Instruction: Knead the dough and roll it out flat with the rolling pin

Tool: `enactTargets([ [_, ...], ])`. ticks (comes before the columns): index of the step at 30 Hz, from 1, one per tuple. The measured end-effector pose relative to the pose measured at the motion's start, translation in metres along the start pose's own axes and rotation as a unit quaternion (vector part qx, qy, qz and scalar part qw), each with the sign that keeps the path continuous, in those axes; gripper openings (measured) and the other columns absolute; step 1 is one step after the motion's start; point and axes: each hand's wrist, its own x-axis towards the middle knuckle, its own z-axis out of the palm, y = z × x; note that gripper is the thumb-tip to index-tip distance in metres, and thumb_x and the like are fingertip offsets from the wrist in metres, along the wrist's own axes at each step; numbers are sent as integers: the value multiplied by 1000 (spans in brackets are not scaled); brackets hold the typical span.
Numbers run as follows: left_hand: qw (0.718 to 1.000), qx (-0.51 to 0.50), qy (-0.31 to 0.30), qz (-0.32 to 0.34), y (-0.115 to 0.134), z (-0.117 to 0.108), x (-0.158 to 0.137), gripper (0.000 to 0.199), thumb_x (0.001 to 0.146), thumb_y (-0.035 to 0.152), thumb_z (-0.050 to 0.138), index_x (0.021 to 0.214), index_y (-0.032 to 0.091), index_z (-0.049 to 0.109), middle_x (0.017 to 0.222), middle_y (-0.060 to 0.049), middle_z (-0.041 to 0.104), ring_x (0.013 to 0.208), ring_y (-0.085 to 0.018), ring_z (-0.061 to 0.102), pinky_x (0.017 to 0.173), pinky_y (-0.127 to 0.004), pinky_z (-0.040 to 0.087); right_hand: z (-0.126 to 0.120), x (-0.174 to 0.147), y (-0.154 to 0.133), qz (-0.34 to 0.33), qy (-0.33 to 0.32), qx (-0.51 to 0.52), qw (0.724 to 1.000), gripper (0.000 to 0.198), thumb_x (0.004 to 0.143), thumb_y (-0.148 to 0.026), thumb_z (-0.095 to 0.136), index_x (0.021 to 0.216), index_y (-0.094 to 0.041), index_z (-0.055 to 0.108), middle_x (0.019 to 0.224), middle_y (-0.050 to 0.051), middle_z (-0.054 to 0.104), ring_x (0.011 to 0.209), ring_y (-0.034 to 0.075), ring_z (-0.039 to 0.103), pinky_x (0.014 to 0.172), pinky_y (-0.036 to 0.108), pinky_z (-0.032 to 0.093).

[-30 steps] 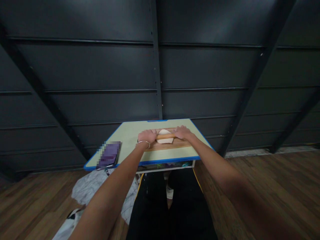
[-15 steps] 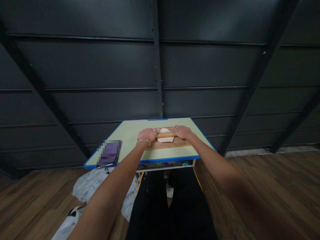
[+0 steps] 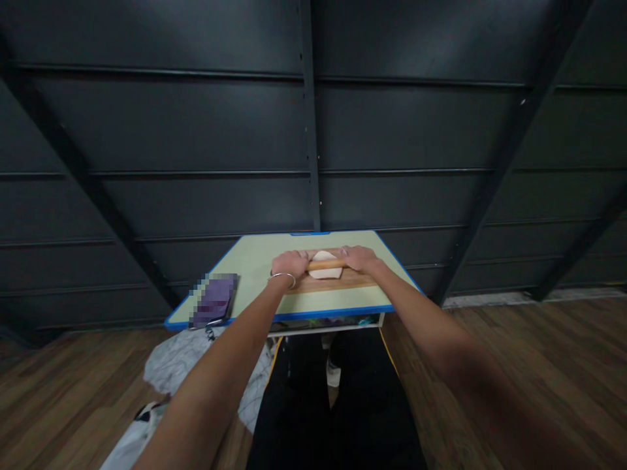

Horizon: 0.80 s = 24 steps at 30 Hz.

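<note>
Head view: left hand [image 3: 290, 263] and right hand [image 3: 360, 258] each clasp a pin [image 3: 326, 264] end; dough [image 3: 325, 273] flattened, outline uneven, rolling apparently unfinished.

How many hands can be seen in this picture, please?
2: the left hand on the left end of the rolling pin, and the right hand on its right end. No others show.

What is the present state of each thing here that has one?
Rolling pin: laid across the dough
Dough: flattened, uneven in outline
Wooden board: flat on the table
Left hand: curled over the rolling pin
Right hand: curled over the rolling pin
Bracelet: worn on left wrist
Purple item: lying on the table
</note>
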Motion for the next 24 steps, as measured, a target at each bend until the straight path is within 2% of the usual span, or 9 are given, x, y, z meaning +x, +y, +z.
enactTargets([
  [6,1000,16,6,8,1,0,3,65,103,43,17,116,13,73,121,-19,73,109,-33,69,86,-42,54,1,5,5,-34,-37,20,999,66,104,-60,15,150,-30,53,150,9,56,133,33,57,107,45,44],
  [10,999,34,-3,30,1,-3,0,60,103,39,20,120,15,72,123,-18,72,111,-31,68,88,-40,53,4,13,10,-66,-51,33,996,67,103,-66,20,153,-32,49,152,5,54,136,31,55,112,41,39],
  [15,997,52,3,57,1,-6,-5,56,103,36,23,124,15,70,123,-20,71,112,-33,68,88,-41,52,9,21,14,-64,-50,21,996,66,104,-62,19,152,-28,49,155,8,51,137,29,54,112,40,40],
  [19,999,32,7,27,2,-4,-2,59,103,43,24,118,14,73,120,-20,73,110,-32,69,88,-39,51,14,21,15,-48,-34,6,998,71,105,-61,10,148,-24,53,155,10,50,138,30,52,114,43,38],
  [24,1000,-4,17,-7,2,-1,4,66,101,47,21,112,13,76,117,-21,74,107,-32,70,87,-39,52,16,18,15,-50,-13,6,999,69,105,-61,13,147,-24,53,153,11,53,135,30,54,112,42,39],
])
